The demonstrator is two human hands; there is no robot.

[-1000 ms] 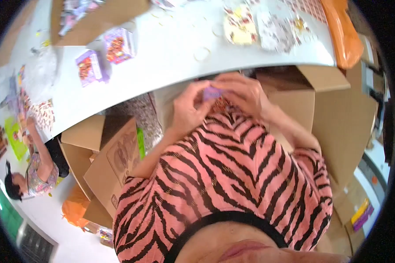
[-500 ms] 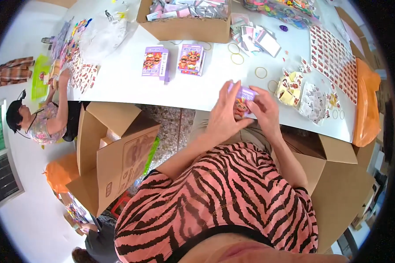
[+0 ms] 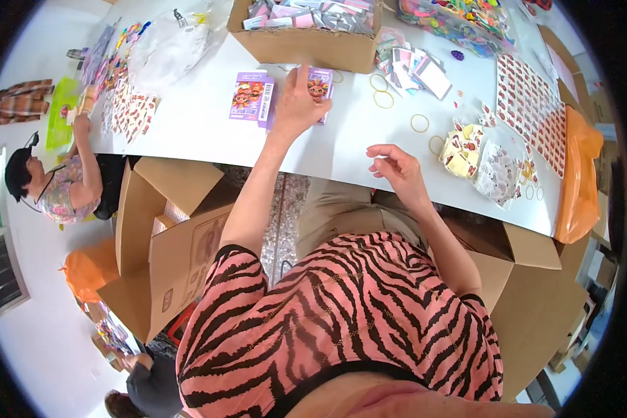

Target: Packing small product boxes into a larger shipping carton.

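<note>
My left hand [image 3: 301, 108] reaches over a small purple printed box [image 3: 320, 87], fingers along its left side and thumb near its lower right corner. The hand covers much of this box, so whether others lie beneath is hidden. To its left, more purple boxes [image 3: 250, 97] lie on the white table, the top one with a printed cartoon picture face up. Near the table's front edge my right hand [image 3: 402, 177] hovers open, its fingers loosely bent and nothing in them.
A cardboard carton [image 3: 303, 45] of small packets stands behind the boxes. Loose cards [image 3: 421, 73], rubber bands [image 3: 419, 123], bagged pieces [image 3: 496, 171] and a sticker sheet [image 3: 533, 111] lie to the right. Open cartons [image 3: 188, 244] flank me below the table; a person [image 3: 70, 181] works at the left.
My left hand has carried a purple box from in front of me to the boxes farther left. My right hand has let go of it and stays near the edge.
</note>
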